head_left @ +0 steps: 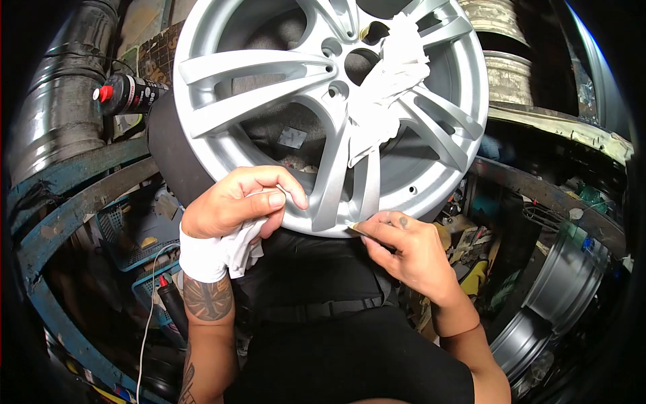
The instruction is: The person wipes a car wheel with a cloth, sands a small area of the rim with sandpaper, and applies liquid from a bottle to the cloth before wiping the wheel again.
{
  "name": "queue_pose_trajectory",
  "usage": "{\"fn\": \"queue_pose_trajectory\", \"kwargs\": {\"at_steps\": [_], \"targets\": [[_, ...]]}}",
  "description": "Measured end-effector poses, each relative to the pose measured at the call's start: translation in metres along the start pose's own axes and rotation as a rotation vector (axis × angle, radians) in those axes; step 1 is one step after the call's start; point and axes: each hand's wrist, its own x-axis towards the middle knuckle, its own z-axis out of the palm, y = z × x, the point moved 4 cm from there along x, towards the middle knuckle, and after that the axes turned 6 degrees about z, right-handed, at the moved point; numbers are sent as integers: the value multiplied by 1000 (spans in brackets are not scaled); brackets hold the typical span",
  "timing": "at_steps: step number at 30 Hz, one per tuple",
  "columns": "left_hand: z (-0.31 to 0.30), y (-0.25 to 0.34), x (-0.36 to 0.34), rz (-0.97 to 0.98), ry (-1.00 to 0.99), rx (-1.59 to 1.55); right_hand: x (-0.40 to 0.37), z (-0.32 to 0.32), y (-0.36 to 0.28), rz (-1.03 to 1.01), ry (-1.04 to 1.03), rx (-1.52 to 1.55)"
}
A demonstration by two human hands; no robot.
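Observation:
A silver alloy wheel (333, 182) with paired spokes lies face up in front of me. Over its hub and right spokes is draped a crumpled white cloth (387, 94). My left hand (245, 198) is at the lower left rim, fingers curled around a bunched white cloth (239, 249) that hangs below the palm. White wrapping covers the left wrist. At the bottom of the rim, beside a spoke end, my right hand (400, 242) pinches a small, thin yellowish piece (354, 227) against the metal. Part of that piece is hidden by the fingers.
A black bottle with a red cap (128, 94) lies at the upper left, near metal cylinders (64, 87). Blue metal frame bars (87, 161) run along the left. Blue baskets (128, 236) sit below them. More wheels (565, 276) stand at the lower right. A white cable (147, 323) hangs at left.

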Motion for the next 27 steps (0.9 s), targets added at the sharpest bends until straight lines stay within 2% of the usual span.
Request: {"fn": "queue_pose_trajectory", "kwargs": {"at_steps": [4, 7, 9, 16, 22, 27], "targets": [[-1, 0, -1, -5, -7, 16, 6, -4, -15, 2, -84, -110], [-1, 1, -1, -5, -14, 13, 7, -1, -13, -135, -23, -147], [-1, 2, -1, -6, -21, 12, 8, 0, -13, -135, 21, -140], [-2, 4, -1, 1, -47, 59, 11, 17, -10, 24, -62, -204], [-1, 8, -3, -20, -38, 40, 25, 26, 2, 50, -166, -298], [-1, 6, -2, 3, -44, 38, 27, 25, 2, 6, -141, -247]]}}
